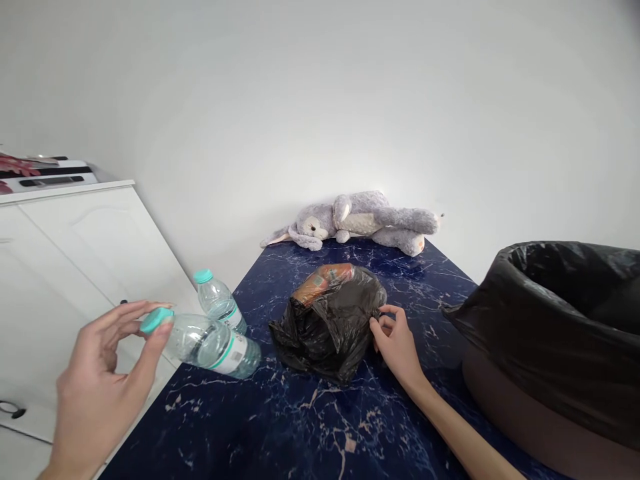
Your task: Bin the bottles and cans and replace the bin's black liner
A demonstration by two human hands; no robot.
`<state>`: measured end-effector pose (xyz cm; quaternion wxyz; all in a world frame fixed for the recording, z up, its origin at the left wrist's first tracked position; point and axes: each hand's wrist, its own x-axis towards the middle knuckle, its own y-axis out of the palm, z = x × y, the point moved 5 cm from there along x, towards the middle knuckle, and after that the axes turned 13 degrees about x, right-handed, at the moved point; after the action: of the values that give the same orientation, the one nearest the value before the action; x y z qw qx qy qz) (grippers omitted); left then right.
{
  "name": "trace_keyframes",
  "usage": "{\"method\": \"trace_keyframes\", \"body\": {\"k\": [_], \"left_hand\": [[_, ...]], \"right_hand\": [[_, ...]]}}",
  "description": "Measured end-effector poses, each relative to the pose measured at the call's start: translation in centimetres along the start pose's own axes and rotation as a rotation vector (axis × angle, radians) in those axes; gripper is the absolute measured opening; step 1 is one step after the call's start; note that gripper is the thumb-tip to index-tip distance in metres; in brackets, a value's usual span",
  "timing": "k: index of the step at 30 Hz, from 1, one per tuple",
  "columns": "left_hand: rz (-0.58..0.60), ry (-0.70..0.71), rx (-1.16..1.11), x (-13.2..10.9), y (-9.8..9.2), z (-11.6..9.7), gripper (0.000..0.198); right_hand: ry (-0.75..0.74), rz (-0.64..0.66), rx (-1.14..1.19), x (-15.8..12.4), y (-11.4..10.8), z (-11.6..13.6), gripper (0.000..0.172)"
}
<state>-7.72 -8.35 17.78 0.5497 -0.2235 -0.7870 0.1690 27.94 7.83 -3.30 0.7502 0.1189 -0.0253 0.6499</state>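
My left hand (pixel 103 380) pinches the teal cap of a clear plastic bottle (pixel 213 345), holding it tilted on its side above the left edge of the dark blue marbled table (pixel 300 427). A second clear bottle (pixel 220 301) with a teal cap stands just behind it. My right hand (pixel 395 341) grips the right edge of a crumpled black plastic bag (pixel 330 323) lying mid-table. Something orange (pixel 323 279) shows through the bag's open top.
A bin lined with a black bag (pixel 555 333) stands at the right, close to my right arm. A grey plush toy (pixel 360 223) lies at the table's far end against the white wall. A white cabinet (pixel 75 267) stands to the left.
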Motion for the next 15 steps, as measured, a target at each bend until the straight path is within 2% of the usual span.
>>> {"method": "trace_keyframes", "body": {"k": [7, 15], "left_hand": [[0.025, 0.067, 0.325, 1.9, 0.0, 2.2, 0.049], [0.157, 0.056, 0.416, 3.0, 1.5, 4.2, 0.042]], "right_hand": [[-0.005, 0.012, -0.026, -0.1, 0.0, 0.0, 0.040], [-0.013, 0.031, -0.044, -0.2, 0.0, 0.1, 0.039]]}}
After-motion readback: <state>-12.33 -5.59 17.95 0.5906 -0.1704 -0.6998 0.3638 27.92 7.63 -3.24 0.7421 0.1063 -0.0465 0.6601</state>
